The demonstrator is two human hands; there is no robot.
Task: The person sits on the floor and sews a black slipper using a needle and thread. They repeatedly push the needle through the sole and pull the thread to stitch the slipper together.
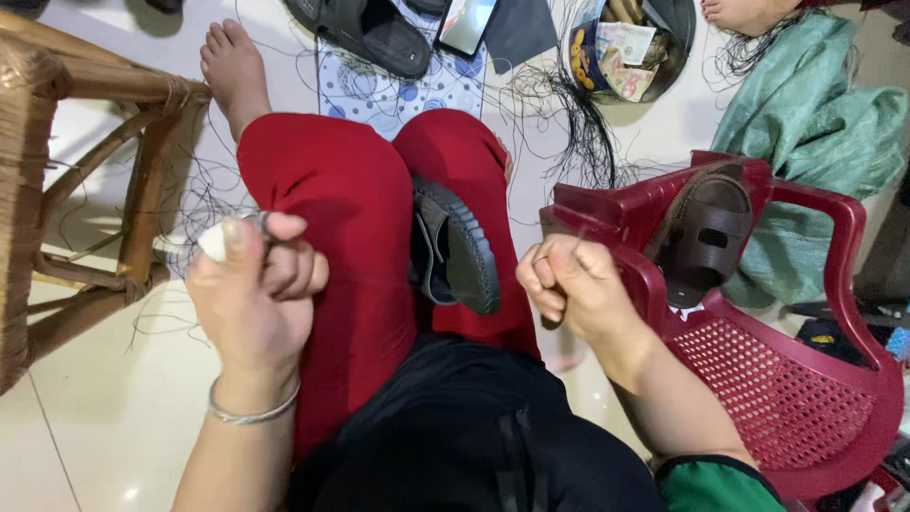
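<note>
Pale glossy floor tiles (104, 408) spread under a person sitting with legs in red trousers (351, 218) crossed, and the dark grey shoe sole (464, 248) lies in the lap between the two hands. Left of that sole, the left hand (256, 289) is curled into a tight fist — thumb up, fingers folded in — clamped on a small white object (214, 241) that pokes out at the top; I cannot tell what it is. Right of the sole, the right hand (569, 284) is also closed, fingertips pressed together as if pinching something thin, though the thread itself is too fine to make out. A silver bangle (254, 413) circles the left wrist.

Further right of the sole stands a maroon plastic chair (806, 379) with a brown sandal (706, 237) on its arm, and a teal cloth (815, 123) beyond it. Above the sole, loose black threads (578, 123) trail over the floor near a black sandal (365, 33), a phone (466, 24) and a round tin (630, 47). Far left — a woven wooden stool (66, 190).
</note>
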